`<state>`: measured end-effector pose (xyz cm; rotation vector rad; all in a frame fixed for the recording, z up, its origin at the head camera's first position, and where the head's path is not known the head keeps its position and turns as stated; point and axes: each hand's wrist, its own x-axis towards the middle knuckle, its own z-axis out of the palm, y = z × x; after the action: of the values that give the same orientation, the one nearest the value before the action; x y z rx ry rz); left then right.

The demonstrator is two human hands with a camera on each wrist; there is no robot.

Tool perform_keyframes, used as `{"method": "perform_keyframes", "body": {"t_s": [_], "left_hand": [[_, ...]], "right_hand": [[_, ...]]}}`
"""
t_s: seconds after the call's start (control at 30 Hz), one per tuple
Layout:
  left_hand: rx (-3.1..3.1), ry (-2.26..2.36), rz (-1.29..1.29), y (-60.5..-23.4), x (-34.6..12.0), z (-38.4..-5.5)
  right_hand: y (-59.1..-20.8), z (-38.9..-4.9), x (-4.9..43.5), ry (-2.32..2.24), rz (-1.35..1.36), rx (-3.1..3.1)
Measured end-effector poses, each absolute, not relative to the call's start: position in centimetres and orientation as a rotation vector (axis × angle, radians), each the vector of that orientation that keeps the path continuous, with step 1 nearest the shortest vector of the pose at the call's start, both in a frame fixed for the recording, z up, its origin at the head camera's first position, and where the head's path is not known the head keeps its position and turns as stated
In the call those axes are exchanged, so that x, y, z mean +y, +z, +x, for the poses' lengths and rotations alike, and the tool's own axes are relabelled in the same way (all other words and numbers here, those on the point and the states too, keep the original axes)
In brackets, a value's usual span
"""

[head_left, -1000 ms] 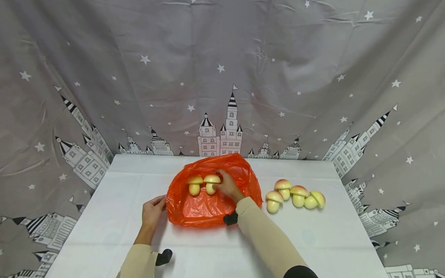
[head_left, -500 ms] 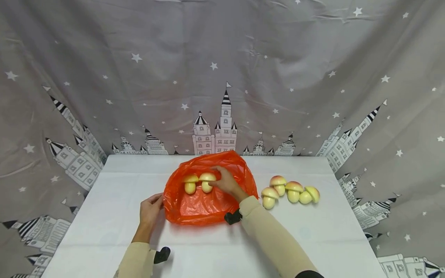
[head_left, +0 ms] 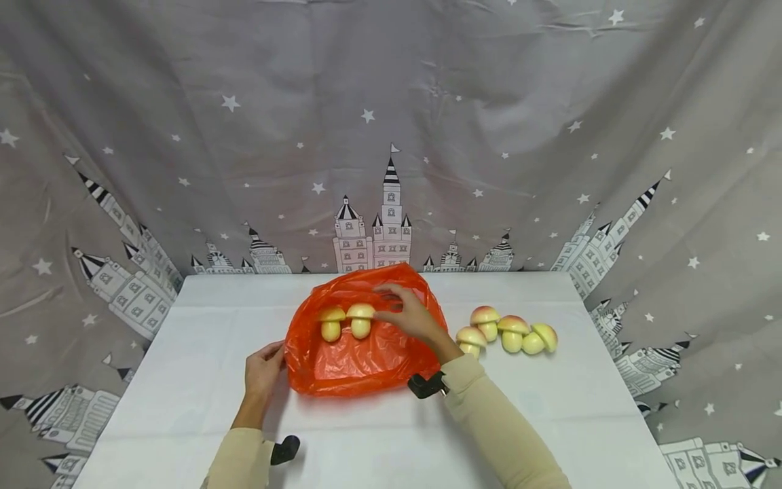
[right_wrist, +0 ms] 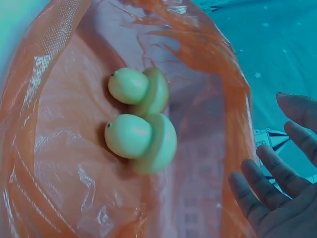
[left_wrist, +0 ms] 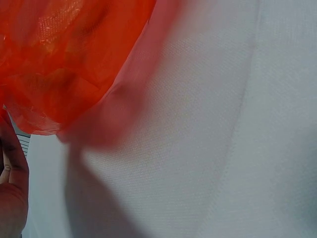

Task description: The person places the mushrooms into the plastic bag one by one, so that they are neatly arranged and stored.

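A red plastic bag (head_left: 366,360) lies spread wide on the white table. Inside it two toy mushrooms, one nearer the right hand (head_left: 361,322) and one to its left (head_left: 331,326), sit side by side with yellow stems and caps. My left hand (head_left: 261,373) holds the bag's left edge by the fingertips; the left wrist view shows only part of that hand (left_wrist: 14,178) beside the bag. Over the right part of the bag is my right hand (head_left: 414,316), fingers spread and nothing in them. In the right wrist view both mushrooms (right_wrist: 141,141) lie apart from its fingers (right_wrist: 245,196).
Several more toy mushrooms (head_left: 513,333) with reddish caps stand or lie in a cluster on the table (head_left: 537,421), just right of the bag. Behind the table hangs a grey curtain (head_left: 305,88) printed with castles and stars.
My right hand has let go of the right-hand mushroom in the bag and drawn away from it to the right. The left hand stays at the bag's edge. The head view has shifted slightly.
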<state>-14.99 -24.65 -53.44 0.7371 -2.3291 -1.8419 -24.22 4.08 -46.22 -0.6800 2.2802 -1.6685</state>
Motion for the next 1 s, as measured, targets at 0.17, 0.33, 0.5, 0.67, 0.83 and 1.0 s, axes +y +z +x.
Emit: {"method": "perform_keyframes", "body": {"t_s": [0.17,0.33,0.5,0.67,0.83,1.0], "left_hand": [[-2.344,-1.838,0.738,-53.5,-24.5,-15.0],[-2.318,-1.846,0.714,-53.3,-24.5,-15.3],[-2.313,-1.841,0.694,-53.1,-24.6,-15.4],[-2.322,-1.851,0.715,-53.1,-24.6,-15.3],[-2.366,-1.825,0.719,-53.1,-24.5,-15.3],[-2.424,-1.778,0.738,-53.1,-24.5,-15.1]], "right_hand": [[-45.9,-23.6,5.6,-1.750,-0.639,2.254],[-45.8,-23.4,7.2,-1.868,-0.640,2.247],[-45.3,-22.4,8.8,-1.974,-0.597,2.203],[-44.1,-21.1,10.2,-2.034,-0.522,2.190],[-44.7,-20.9,11.6,-2.098,-0.491,2.248],[-47.5,-21.3,13.1,-2.146,-0.380,2.329]]}}
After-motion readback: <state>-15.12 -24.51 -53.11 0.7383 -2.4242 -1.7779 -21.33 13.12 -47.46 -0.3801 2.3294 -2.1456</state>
